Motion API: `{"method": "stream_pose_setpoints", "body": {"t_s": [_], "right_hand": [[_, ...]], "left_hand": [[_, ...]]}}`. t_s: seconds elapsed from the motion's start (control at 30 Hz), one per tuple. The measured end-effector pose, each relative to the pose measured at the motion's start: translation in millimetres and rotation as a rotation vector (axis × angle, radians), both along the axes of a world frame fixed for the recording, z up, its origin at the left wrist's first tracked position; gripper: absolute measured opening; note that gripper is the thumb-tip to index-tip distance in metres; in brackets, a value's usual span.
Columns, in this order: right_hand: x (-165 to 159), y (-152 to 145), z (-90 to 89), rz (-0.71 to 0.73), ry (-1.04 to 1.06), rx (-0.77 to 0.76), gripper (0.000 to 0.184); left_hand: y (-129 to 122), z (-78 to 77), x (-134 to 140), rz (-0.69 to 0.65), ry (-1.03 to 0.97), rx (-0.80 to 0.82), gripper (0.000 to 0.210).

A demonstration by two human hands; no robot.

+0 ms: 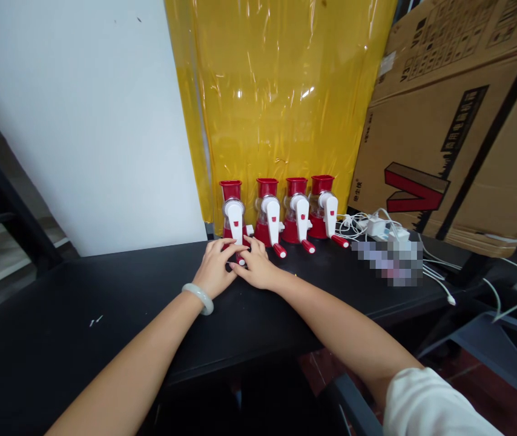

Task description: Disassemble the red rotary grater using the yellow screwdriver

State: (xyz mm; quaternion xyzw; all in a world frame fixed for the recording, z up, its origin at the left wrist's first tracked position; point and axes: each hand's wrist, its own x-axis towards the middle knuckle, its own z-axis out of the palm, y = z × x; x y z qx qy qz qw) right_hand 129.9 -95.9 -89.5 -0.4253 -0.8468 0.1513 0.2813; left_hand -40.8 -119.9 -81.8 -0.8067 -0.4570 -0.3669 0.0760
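Note:
At the left end of a row stands a red and white rotary grater, upright on the black table. Its white crank arm hangs down, with the red handle pointing towards me. My left hand, with a pale bangle at the wrist, lies against the left of the grater's base. My right hand wraps the other side of it. Both thumbs meet near the crank handle, and the hands hide most of the base. Beside it are similar graters: one close to my right fingers, another, and one at the right end.
A yellow plastic curtain hangs behind the graters, with a white panel to its left. White cables and plugs lie to the right, under a large cardboard box. Small white scraps rest on the black table.

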Motion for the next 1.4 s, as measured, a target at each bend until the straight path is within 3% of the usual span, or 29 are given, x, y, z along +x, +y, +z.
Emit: {"method": "stream_pose_setpoints", "body": {"t_s": [0.37,0.57,0.63,0.73,0.87,1.0,1.1,1.3,1.4], "right_hand": [[-1,5,-6.2,0.038,0.001,0.001,0.048],[0,13,-6.4,0.188,0.043,0.075,0.049],[1,14,-6.9,0.206,0.052,0.092,0.055],[1,15,-9.1,0.256,0.041,0.081,0.064],[1,12,-10.3,0.344,-0.021,0.105,0.069],[3,6,-5.9,0.140,-0.055,0.046,0.072],[7,5,-3.0,-0.021,-0.144,0.051,0.070],[11,7,1.1,-0.101,-0.488,0.106,0.035],[12,3,6.6,-0.105,-0.552,0.108,0.034]], "left_hand": [[0,0.0,3,-0.010,-0.011,-0.065,0.043],[5,1.9,-5,-0.094,-0.154,-0.134,0.051],[15,2.1,-12,-0.045,-0.348,-0.160,0.057],[36,6.3,-20,0.155,-0.597,-0.174,0.064],[67,30.7,-12,0.285,-0.591,-0.185,0.091],[95,69.4,20,0.390,-0.556,-0.162,0.110],[113,87.8,42,0.468,-0.581,-0.236,0.113],[130,87.4,47,0.558,-0.641,-0.238,0.096],[130,89.2,34,0.541,-0.666,-0.205,0.091]]}}
